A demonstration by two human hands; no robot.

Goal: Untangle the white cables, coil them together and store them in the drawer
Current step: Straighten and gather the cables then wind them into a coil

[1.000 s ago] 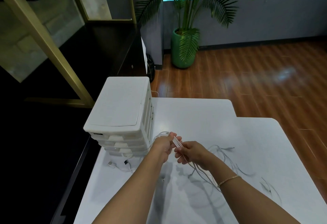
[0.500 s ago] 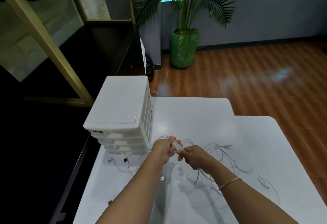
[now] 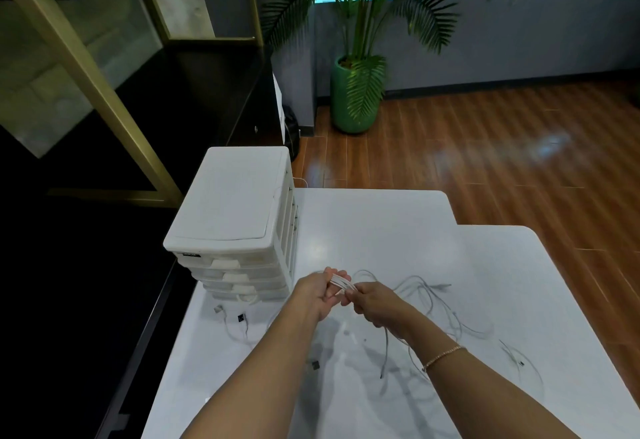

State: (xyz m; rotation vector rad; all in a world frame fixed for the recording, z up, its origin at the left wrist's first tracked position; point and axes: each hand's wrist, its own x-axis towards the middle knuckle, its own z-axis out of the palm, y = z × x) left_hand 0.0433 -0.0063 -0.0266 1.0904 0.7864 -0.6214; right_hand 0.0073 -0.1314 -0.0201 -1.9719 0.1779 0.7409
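Several thin white cables (image 3: 427, 295) lie in loose tangled loops on the white table (image 3: 381, 230). A gathered bundle of their strands (image 3: 341, 284) runs between my two hands. My left hand (image 3: 320, 295) grips one end of that bundle just right of the drawer unit. My right hand (image 3: 372, 301) pinches the same strands close beside it, and the cables trail from it down and to the right. A white drawer unit (image 3: 235, 217) with several shut drawers stands at the table's left edge. More cable ends with plugs (image 3: 239, 317) lie in front of it.
A second white table (image 3: 519, 282) adjoins on the right, carrying a loose cable end (image 3: 519, 362). A potted palm in a green pot (image 3: 356, 99) stands on the wooden floor beyond. A dark cabinet with gold framing (image 3: 104, 92) fills the left side.
My hands stayed close together on the bundle while the loose cables on the table shifted and drew slightly toward my right hand. A hanging strand below my right wrist changed shape.
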